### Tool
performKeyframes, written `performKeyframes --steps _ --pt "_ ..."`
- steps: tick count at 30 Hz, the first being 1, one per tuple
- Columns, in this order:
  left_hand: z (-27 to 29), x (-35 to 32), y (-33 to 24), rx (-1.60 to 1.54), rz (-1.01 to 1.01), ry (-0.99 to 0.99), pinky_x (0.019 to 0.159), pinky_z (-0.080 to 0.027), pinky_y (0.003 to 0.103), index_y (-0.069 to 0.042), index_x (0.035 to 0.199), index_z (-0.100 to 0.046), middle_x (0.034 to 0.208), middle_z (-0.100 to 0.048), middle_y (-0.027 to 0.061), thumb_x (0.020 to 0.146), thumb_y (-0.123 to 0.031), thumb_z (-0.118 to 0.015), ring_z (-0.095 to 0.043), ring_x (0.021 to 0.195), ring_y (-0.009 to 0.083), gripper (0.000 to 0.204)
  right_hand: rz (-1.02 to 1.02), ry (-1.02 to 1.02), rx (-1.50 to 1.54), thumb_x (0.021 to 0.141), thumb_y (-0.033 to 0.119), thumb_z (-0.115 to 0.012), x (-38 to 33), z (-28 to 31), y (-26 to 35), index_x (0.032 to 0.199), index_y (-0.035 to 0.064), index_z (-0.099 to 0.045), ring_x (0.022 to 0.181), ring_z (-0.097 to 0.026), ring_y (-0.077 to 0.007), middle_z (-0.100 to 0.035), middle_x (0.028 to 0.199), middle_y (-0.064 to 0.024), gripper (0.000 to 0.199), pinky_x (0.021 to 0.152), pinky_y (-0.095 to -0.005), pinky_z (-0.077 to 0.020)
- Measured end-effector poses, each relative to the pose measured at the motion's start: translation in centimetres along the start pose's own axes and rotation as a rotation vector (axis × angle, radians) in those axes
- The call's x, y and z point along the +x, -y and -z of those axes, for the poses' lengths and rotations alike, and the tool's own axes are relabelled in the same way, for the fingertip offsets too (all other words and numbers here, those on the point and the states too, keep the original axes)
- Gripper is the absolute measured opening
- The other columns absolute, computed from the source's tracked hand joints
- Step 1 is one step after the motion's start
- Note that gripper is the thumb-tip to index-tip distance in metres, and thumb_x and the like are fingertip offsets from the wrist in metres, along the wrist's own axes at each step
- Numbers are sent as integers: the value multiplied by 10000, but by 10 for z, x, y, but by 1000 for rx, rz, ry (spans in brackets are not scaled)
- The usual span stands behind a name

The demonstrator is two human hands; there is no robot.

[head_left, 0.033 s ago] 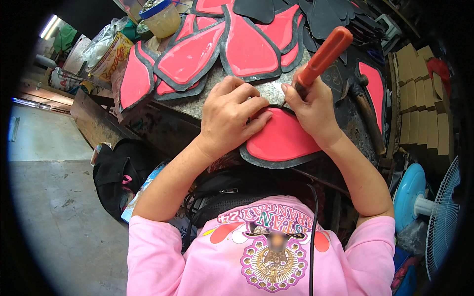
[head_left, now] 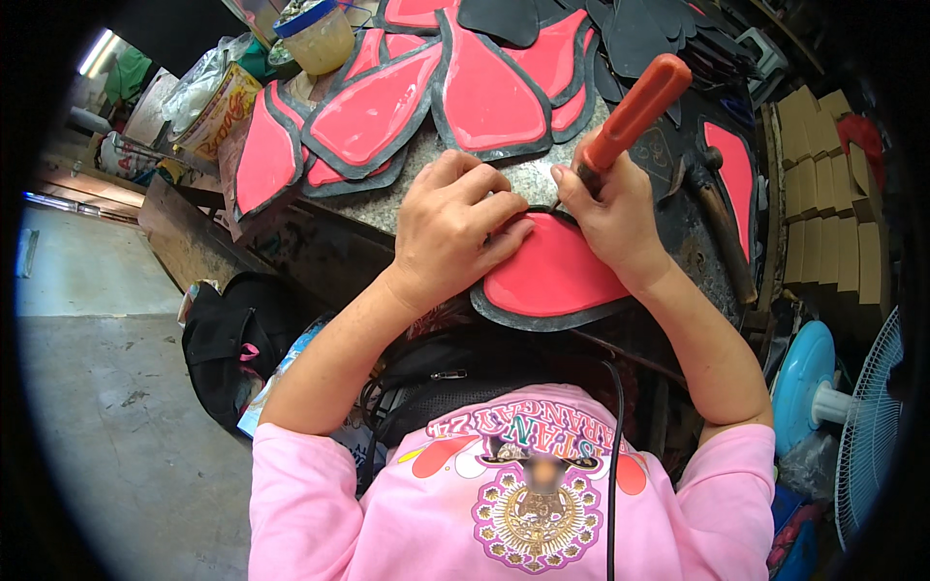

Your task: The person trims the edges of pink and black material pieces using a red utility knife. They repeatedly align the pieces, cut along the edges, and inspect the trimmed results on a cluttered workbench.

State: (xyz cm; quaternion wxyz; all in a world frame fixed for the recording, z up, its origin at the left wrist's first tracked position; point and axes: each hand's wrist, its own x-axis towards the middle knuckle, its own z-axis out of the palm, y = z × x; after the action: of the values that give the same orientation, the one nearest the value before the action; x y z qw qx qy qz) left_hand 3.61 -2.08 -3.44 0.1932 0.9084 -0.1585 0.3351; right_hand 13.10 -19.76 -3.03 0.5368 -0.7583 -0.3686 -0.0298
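Note:
A padded piece with a pink face and black border lies at the near edge of the work table. My left hand is closed at its far left edge, fingers curled and thumb on the pink face. My right hand wraps round an orange-handled tool, its handle slanting up to the right. A bit of thin dark shaft shows below my right thumb, at the piece's far edge; its tip is hidden, so the exact kind of tool is unclear. My right hand covers the piece's right part.
Similar pink-and-black pieces overlap across the table's far side, with black cut sheets beyond. A hammer lies at the right. A blue-lidded jar stands far left. Brown cardboard pieces and a fan are right.

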Motion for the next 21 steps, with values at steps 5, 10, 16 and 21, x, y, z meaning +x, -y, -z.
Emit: performKeyframes --steps 5,10,16,21 --pt "0 4 6 -14 -60 3 709 -499 352 -113 851 -725 836 -631 15 687 -141 -816 -577 817 235 190 -90 -12 151 917 85 -693 5 -2 -10 947 66 -510 621 -471 -63 -479 746 25 186 574 -245 -413" --pt "-1 4 4 -6 -59 -3 721 -501 360 -109 828 -705 848 -622 14 693 -150 -805 -582 838 235 173 -58 16 116 928 80 -679 3 1 -10 957 78 -499 612 -486 -47 -496 749 28 182 558 -225 -410" --pt "-3 4 3 1 -30 1 744 -508 369 -114 810 -675 868 -613 15 696 -178 -785 -595 880 232 170 97 27 -9 938 81 -665 4 1 -13 974 92 -485 617 -513 -37 -519 754 32 184 533 -199 -404" --pt "-2 3 3 6 -40 15 740 -508 370 -113 810 -669 866 -612 11 702 -180 -783 -597 882 234 171 -145 18 213 941 105 -672 7 -1 -17 984 96 -488 589 -519 -43 -525 743 19 189 516 -195 -410"
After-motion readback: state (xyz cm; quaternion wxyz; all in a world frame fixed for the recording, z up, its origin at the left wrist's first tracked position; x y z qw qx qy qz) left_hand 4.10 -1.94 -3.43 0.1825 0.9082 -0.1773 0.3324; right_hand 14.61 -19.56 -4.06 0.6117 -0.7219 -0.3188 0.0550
